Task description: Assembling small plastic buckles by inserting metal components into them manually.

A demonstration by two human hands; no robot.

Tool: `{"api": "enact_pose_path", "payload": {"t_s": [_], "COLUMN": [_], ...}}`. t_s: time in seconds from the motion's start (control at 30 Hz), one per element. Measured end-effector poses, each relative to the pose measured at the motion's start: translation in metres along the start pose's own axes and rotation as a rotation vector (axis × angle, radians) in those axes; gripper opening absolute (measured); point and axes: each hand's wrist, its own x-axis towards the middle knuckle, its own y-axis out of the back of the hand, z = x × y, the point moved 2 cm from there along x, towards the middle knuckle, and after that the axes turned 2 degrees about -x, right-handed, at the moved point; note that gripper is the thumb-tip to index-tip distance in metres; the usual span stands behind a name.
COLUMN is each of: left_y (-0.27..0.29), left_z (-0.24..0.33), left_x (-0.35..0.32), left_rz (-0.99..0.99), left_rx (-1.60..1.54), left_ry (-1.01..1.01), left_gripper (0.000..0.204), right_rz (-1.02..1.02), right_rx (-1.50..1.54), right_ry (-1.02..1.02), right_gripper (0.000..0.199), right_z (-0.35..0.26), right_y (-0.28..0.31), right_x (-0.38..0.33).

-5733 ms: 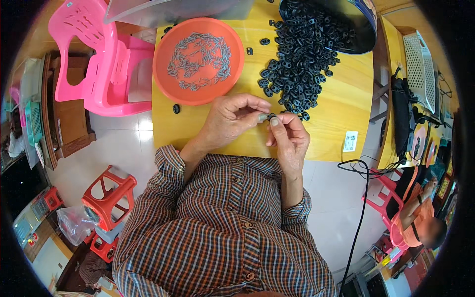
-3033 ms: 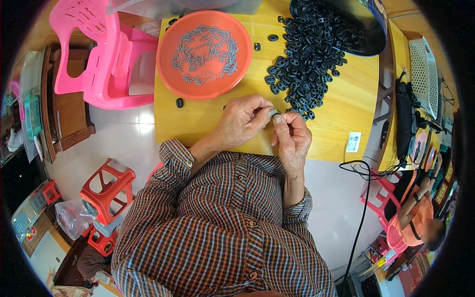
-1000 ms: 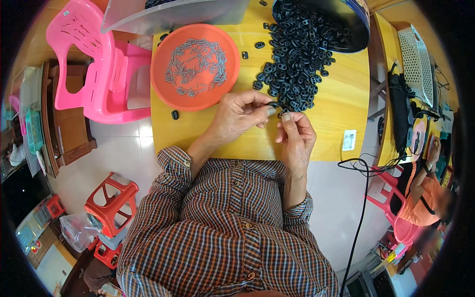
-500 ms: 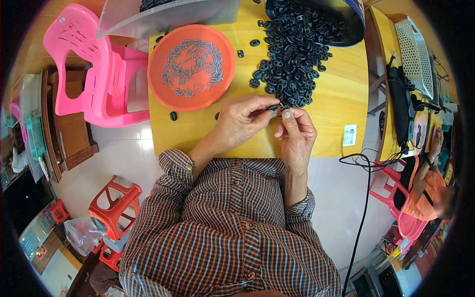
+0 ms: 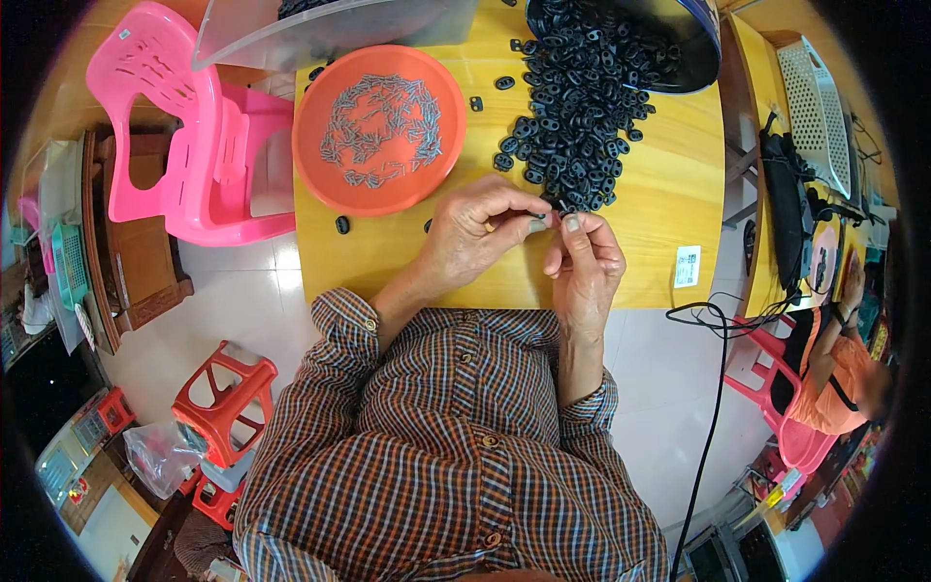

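Observation:
My left hand (image 5: 477, 233) is closed in a pinch above the front of the yellow table. A sliver of a small black piece (image 5: 539, 215) shows between its thumb and forefinger. Close beside it, my right hand (image 5: 588, 257) pinches too, thumb over forefinger, at the near end of a heap of black two-holed plastic pieces (image 5: 574, 126). What sits in the right fingertips is mostly hidden. The two sets of fingertips almost meet. To the left lies an orange round tray (image 5: 312, 175) with many thin grey metal pins (image 5: 378, 116) spread in it.
A dark tub (image 5: 700, 53) lies tipped at the back right, black pieces spilling out. A clear plastic bin (image 5: 388, 39) stands back left. Loose black pieces (image 5: 342, 224) and a white label (image 5: 687, 267) lie on the table (image 5: 640, 247). A pink chair (image 5: 228, 145) is left; a person (image 5: 839, 378) sits far right.
My left fingertips have shifted slightly right, and the black piece in them shows less now. Both hands stay close together; the view has drifted a little.

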Motion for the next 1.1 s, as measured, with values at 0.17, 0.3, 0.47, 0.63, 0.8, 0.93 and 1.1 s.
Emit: {"api": "enact_pose_path", "payload": {"t_s": [0.17,0.3,0.47,0.63,0.8,0.93,1.1], "left_y": [0.000,-0.002,0.002,0.005,0.008,0.007,0.005], "left_z": [0.001,0.001,-0.001,0.002,-0.003,-0.006,-0.006], "left_x": [0.000,-0.003,-0.004,-0.003,-0.004,-0.004,-0.004], "left_rz": [0.048,0.044,-0.024,-0.011,-0.021,-0.023,-0.034], "left_rx": [-0.018,-0.277,-0.417,-0.438,-0.433,-0.459,-0.481], "left_ry": [-0.004,0.203,0.311,0.336,0.366,0.351,0.337], "left_gripper": [0.018,0.025,0.030,0.031,0.032,0.032,0.032], "right_rz": [-0.004,-0.018,-0.013,-0.050,-0.056,-0.043,-0.039], "right_rx": [0.015,0.008,0.006,-0.026,-0.091,-0.113,-0.142], "right_ry": [0.023,0.025,-0.042,-0.069,-0.072,-0.100,-0.096], "right_gripper": [0.010,0.010,0.009,0.008,0.010,0.011,0.012], "right_z": [-0.001,-0.001,0.000,0.002,0.001,0.000,-0.001], "right_y": [-0.001,0.000,-0.002,-0.002,-0.003,-0.004,-0.005], "right_x": [-0.001,0.000,0.000,-0.001,-0.003,-0.003,-0.004]}}
